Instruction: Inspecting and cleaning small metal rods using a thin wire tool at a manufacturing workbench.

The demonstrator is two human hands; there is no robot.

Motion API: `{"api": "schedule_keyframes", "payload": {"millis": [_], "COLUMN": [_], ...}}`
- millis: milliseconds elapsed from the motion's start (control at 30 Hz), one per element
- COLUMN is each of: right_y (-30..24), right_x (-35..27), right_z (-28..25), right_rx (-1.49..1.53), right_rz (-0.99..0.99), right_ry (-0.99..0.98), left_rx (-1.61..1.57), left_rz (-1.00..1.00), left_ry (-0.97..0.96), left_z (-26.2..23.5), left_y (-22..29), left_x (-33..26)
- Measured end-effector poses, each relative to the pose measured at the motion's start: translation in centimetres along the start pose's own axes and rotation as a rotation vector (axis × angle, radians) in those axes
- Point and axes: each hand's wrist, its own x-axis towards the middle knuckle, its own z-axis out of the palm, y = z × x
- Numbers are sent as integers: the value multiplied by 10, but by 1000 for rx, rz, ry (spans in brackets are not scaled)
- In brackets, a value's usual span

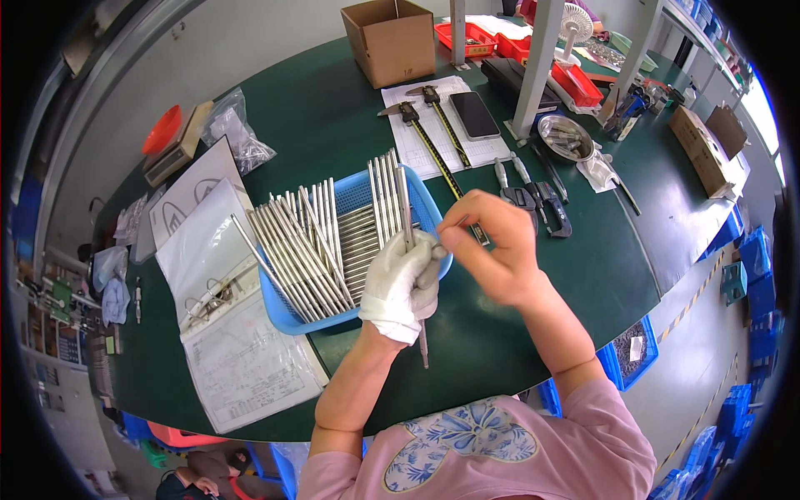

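While my gloved left hand (402, 279) is wrapped round 1 metal rod (423, 337), fingers closed, it sits at the near right corner of the blue basket (427, 202), the rod's lower end jutting out on the basket's near side. Right hand (497, 250), bare, is just right of the basket: thumb and index curled close together (maybe a thin sliver in there, can't tell). Other rods (292, 250) lie in the basket; 2 calipers (409, 112) beyond it. I'd hold the left grip steady, move only the right fingertips, avoid knocking the rim.
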Motion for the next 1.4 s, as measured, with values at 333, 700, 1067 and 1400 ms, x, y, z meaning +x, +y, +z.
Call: {"api": "schedule_keyframes", "payload": {"millis": [333, 700, 1067, 1400], "right_y": [-4, 5, -21, -19], "right_x": [3, 7, 0, 0], "right_z": [-24, -30, -17, -12], "right_rx": [427, 708, 90, 68], "right_rz": [430, 276, -94, -168], "right_ry": [-18, 72, 199, 261], "left_rx": [551, 219, 209, 298], "left_rz": [69, 67, 252, 226], "left_ry": [20, -290, -142, -153], "left_z": [9, 15, 19, 23], "left_y": [-22, -11, -7, -8], "left_x": [2, -14, -28, -30]}}
